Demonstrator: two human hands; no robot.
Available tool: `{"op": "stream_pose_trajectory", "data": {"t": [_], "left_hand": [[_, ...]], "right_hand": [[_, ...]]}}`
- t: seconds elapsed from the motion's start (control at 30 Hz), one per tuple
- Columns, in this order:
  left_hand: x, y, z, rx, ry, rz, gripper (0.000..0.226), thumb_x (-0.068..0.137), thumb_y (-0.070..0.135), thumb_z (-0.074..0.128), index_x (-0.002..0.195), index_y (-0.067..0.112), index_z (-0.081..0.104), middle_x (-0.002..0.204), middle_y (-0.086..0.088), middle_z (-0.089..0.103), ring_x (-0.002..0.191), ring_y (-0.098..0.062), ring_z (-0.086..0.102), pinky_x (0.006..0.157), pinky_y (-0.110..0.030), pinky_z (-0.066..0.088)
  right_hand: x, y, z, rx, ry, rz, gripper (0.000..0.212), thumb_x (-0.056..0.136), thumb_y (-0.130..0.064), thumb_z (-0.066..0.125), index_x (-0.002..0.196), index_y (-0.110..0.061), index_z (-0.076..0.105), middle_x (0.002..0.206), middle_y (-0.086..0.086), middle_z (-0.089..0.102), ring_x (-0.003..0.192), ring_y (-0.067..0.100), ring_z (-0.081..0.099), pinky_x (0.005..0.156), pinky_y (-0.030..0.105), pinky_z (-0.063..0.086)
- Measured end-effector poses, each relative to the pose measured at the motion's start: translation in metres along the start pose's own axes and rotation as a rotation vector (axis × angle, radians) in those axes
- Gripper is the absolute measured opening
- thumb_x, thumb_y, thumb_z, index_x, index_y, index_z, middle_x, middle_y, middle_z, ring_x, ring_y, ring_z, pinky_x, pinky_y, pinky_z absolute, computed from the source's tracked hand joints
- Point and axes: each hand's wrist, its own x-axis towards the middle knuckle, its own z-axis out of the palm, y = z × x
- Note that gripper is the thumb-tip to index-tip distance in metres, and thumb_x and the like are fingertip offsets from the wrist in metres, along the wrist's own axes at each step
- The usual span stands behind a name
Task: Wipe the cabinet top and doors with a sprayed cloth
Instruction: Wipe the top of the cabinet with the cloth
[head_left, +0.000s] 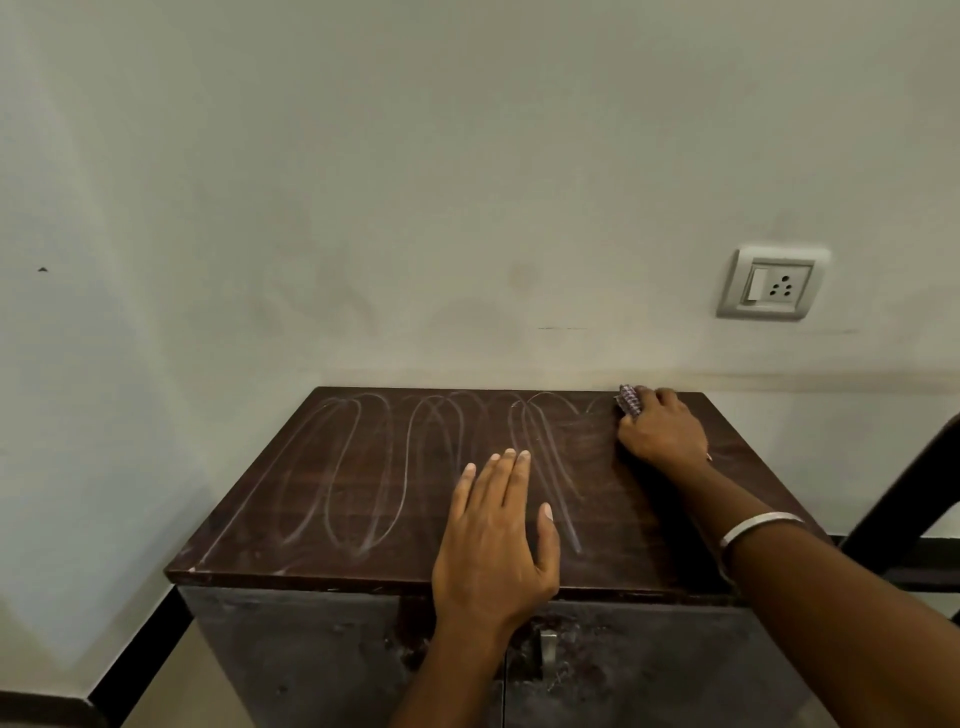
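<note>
A dark brown cabinet top (363, 499) stands against the wall, marked with pale looping wipe streaks across its left and middle. My right hand (662, 428) is at the far right corner of the top, shut on a small checked cloth (629, 399) pressed against the surface. My left hand (498, 530) lies flat near the front edge, fingers apart, holding nothing. Below the top are the two dusty grey cabinet doors (311, 660), with a small metal handle (548, 647) near their middle seam. A silver bangle sits on my right wrist.
A white wall socket with a switch (771, 283) is on the wall above the right side. The wall runs right behind the cabinet. A dark chair or frame part (904, 499) stands to the right. A black skirting strip (135, 644) runs along the floor at left.
</note>
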Motion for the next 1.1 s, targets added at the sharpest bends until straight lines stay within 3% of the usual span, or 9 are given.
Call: {"op": "stream_pose_trajectory", "data": {"t": [0.3, 0.6, 0.73, 0.93, 1.1], "left_hand": [[0.002, -0.005, -0.003, 0.009, -0.030, 0.009, 0.062, 0.095, 0.047, 0.022, 0.150, 0.018, 0.027, 0.156, 0.004, 0.029, 0.145, -0.006, 0.015, 0.121, -0.037, 0.010], [-0.008, -0.057, -0.027, 0.079, -0.041, 0.031, 0.060, 0.095, 0.046, 0.023, 0.148, 0.020, 0.031, 0.154, 0.006, 0.032, 0.144, -0.004, 0.016, 0.121, -0.037, 0.007], [-0.011, -0.080, -0.038, 0.087, -0.012, 0.007, 0.058, 0.095, 0.044, 0.027, 0.146, 0.020, 0.036, 0.150, 0.006, 0.039, 0.142, -0.003, 0.021, 0.121, -0.038, 0.012], [-0.011, -0.079, -0.038, 0.078, 0.004, 0.016, 0.056, 0.095, 0.042, 0.030, 0.144, 0.018, 0.040, 0.147, 0.005, 0.043, 0.141, -0.005, 0.027, 0.120, -0.039, 0.018], [-0.012, -0.080, -0.038, 0.084, 0.016, 0.017, 0.056, 0.095, 0.042, 0.030, 0.144, 0.017, 0.040, 0.147, 0.004, 0.044, 0.141, -0.004, 0.026, 0.119, -0.039, 0.019]], "right_hand": [[0.002, -0.048, 0.015, 0.153, -0.135, -0.215, 0.055, 0.088, -0.036, 0.048, 0.140, -0.025, 0.036, 0.143, 0.007, 0.048, 0.127, 0.026, 0.049, 0.104, 0.042, 0.040], [0.026, 0.008, 0.000, 0.140, -0.008, -0.055, 0.052, 0.089, -0.031, 0.049, 0.140, -0.020, 0.042, 0.142, 0.009, 0.050, 0.128, 0.030, 0.047, 0.106, 0.043, 0.040], [0.019, -0.026, 0.011, 0.105, -0.004, -0.052, 0.056, 0.089, -0.031, 0.047, 0.143, -0.019, 0.039, 0.146, 0.010, 0.046, 0.131, 0.030, 0.043, 0.109, 0.042, 0.036], [0.001, -0.103, 0.039, 0.170, -0.086, -0.251, 0.056, 0.090, -0.032, 0.048, 0.144, -0.019, 0.038, 0.148, 0.008, 0.044, 0.134, 0.028, 0.041, 0.111, 0.039, 0.033], [0.005, -0.087, 0.033, 0.175, -0.116, -0.258, 0.056, 0.091, -0.034, 0.046, 0.145, -0.021, 0.036, 0.149, 0.006, 0.043, 0.134, 0.026, 0.042, 0.110, 0.040, 0.035]]}}
